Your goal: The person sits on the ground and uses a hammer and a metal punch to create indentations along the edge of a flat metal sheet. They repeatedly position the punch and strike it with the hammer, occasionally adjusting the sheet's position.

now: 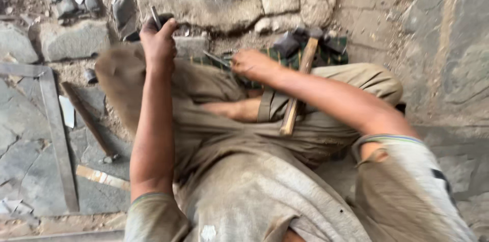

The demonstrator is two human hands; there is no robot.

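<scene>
Both hands busy | left hand (159,43) grips chisel (155,17) | right hand (253,64) pinches, perhaps, thin tool (216,59) | stone floor (30,171)

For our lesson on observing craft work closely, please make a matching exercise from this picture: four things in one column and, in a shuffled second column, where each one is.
Column one:
1. left hand
2. right hand
3. hammer
4. flat metal bar

Column two:
A. lying across the lap, wooden handle pointing toward the person
B. on the stone floor, off to the left
C. raised in front of the knee, gripping a thin dark tool
D. resting on the green checked cloth

Pairs: 1-C, 2-D, 3-A, 4-B
</scene>
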